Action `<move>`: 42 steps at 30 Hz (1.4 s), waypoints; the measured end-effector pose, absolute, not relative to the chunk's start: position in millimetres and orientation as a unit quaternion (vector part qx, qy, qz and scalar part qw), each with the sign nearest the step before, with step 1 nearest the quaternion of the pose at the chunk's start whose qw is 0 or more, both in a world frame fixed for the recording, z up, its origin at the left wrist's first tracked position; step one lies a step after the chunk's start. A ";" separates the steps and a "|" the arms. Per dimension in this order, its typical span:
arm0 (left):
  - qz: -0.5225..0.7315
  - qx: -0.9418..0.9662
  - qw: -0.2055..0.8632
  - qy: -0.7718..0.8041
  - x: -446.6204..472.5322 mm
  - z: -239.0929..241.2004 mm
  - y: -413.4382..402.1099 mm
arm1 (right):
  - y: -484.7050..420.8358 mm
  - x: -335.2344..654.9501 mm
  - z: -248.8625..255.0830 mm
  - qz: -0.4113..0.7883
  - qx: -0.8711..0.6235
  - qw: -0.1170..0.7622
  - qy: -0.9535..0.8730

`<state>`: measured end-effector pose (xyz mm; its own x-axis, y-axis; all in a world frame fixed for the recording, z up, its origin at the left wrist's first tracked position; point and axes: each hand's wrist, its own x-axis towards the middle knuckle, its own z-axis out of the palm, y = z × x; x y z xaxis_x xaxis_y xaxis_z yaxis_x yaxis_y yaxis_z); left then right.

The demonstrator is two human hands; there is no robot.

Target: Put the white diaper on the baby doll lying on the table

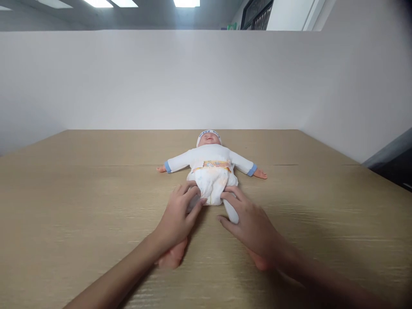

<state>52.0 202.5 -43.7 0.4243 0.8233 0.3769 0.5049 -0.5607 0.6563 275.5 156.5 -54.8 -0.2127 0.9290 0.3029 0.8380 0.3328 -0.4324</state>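
A baby doll (pixel 209 151) lies on its back with arms spread, its head toward the far wall and its legs toward me. It wears a white top with blue cuffs, a lettered white cap (pixel 210 133) and a white diaper (pixel 210 184) with an orange patterned waistband. My left hand (pixel 182 210) grips the diaper's left leg edge, thumb and fingers close together. My right hand (pixel 247 219) has its curled fingertips on the right leg edge, the thumb lower and apart beside the white-covered leg (pixel 231 210). My hands and forearms partly hide the doll's legs; its feet show below.
The doll lies on a wide wood-grain table (pixel 96 206) with a thin seam across it. A white partition (pixel 161 81) rises behind and along the right. A dark object (pixel 395 159) stands past the table's right edge.
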 end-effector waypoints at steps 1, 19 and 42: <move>0.345 0.814 0.232 0.406 52.0 -43.9 202.7 | 156.4 275.2 -53.7 0.097 -0.566 0.267 -0.774; 0.418 0.693 0.382 0.445 50.6 -57.1 209.4 | 166.6 275.2 -66.3 0.265 -0.582 0.467 -0.610; 0.383 0.578 0.595 0.406 54.8 -46.2 210.9 | 166.3 276.5 -57.5 0.243 -0.587 0.396 -0.663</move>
